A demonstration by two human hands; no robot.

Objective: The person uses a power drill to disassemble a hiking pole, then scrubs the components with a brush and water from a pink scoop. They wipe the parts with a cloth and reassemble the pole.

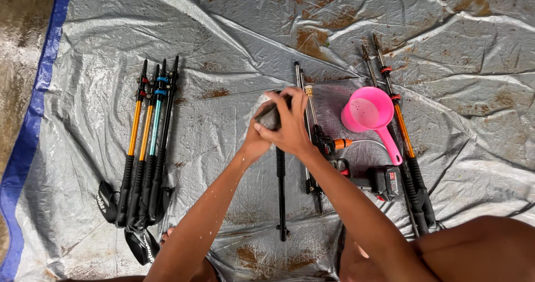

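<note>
Both hands close together over the dark grip end of a black trekking pole (pixel 281 193): the right hand (pixel 288 127) wraps over the top with fingers curled, and the left hand (pixel 257 140) cups it from beneath and the side, mostly hidden. Whether a cloth or only the pole's handle sits inside the fists cannot be told. The pole's long axis runs straight from the hands back toward the person, its tip near the knees, lying on the tarpaulin.

Just right of the grip lies a battery-powered spray gun (pixel 356 176) with a brass-tipped lance, its orange fitting close to the right forearm. Beyond that, a pink plastic scoop (pixel 370 115) rests across two more poles with orange shafts (pixel 404 142). Well left of the grip, four folded trekking poles (pixel 146 148) lie bundled side by side, tips away, straps toward the person.

Bare room lies between the hands and that left bundle, and ahead of the hands. The surface is a wet, crinkled silver tarpaulin (pixel 234 31) with brown mud patches, blue-edged at far left over muddy ground.
</note>
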